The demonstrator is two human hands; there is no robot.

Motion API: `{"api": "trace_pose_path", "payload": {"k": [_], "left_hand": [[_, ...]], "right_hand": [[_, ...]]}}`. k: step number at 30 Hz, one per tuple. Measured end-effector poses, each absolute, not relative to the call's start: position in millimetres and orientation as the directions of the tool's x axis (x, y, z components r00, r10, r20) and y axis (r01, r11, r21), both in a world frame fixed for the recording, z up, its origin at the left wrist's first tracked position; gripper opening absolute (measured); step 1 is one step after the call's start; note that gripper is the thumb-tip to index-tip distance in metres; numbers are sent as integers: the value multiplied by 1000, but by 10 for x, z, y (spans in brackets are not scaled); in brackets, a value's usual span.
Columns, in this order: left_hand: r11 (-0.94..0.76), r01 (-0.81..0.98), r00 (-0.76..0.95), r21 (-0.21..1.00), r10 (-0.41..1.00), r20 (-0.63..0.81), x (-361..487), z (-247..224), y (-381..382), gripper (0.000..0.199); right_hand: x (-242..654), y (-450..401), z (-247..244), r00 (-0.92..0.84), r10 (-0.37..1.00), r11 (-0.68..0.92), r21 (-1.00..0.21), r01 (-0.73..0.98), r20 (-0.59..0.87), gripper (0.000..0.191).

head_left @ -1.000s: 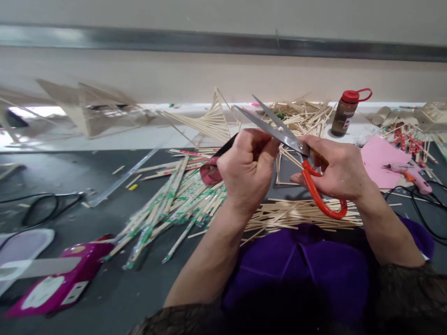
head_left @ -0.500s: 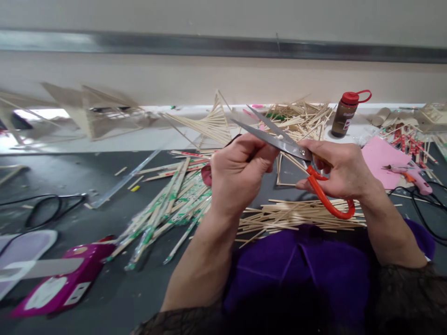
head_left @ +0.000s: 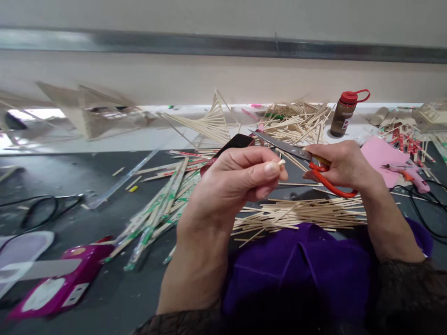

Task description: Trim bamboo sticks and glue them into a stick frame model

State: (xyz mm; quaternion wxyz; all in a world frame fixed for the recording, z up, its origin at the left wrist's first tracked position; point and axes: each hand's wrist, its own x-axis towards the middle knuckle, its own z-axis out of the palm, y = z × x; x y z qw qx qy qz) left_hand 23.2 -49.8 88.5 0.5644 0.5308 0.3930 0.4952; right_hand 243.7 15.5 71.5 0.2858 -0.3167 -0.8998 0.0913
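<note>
Between the thumb and fingers of my left hand (head_left: 240, 179) is a small pale piece (head_left: 281, 162), perhaps the end of a wooden stick; most of it is hidden by the fingers. My right hand (head_left: 344, 163) grips a pair of scissors (head_left: 289, 149) by the orange-red handles, with the blades together and pointing up and left. Below both hands a pile of loose wooden sticks (head_left: 300, 211) lies on the dark table. A dark phone-like object (head_left: 235, 143) shows behind my left hand.
Wrapped chopsticks (head_left: 157, 218) lie to the left, near a magenta packet (head_left: 70, 274). At the back stand a twisted stick model (head_left: 209, 123), a stick heap (head_left: 296, 121) and a red-capped bottle (head_left: 344, 114). A pink glue gun (head_left: 412, 174) with its cable lies right.
The scissors' blades have closed and moved away from my left hand. My left hand has dropped slightly and turned, so the pinched pale piece now shows at its fingertips.
</note>
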Motion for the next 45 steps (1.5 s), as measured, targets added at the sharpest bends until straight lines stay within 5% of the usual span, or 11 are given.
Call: {"api": "trace_pose_path", "payload": {"k": [8, 14, 18, 24, 28, 31, 45], "left_hand": [[-157, -136, 41, 978, 986, 163, 187, 849, -408, 17], [-207, -184, -49, 961, 978, 201, 288, 788, -408, 25], [-193, -172, -22, 966, 981, 192, 364, 778, -398, 21], [-208, -156, 20, 966, 977, 213, 414, 778, -394, 16], [-198, -140, 55, 970, 977, 207, 425, 775, -417, 17], [-196, -127, 56, 972, 977, 205, 436, 785, -450, 16], [-193, -71, 56, 979, 979, 197, 478, 755, -440, 17]], "right_hand": [[2539, 183, 728, -411, 685, 725, -506, 467, 602, 52], [2760, 209, 869, -200, 656, 729, -543, 416, 728, 49], [3123, 354, 1029, 0, 635, 630, -519, 578, 772, 48], [3657, 494, 780, 214, 879, 11, -467, 884, 426, 69], [3686, 491, 361, 328, 926, -293, -193, 936, 186, 65], [3616, 454, 116, 291, 952, -288, -51, 956, 90, 63], [3575, 386, -113, 169, 975, -157, 95, 983, -141, 45]]}}
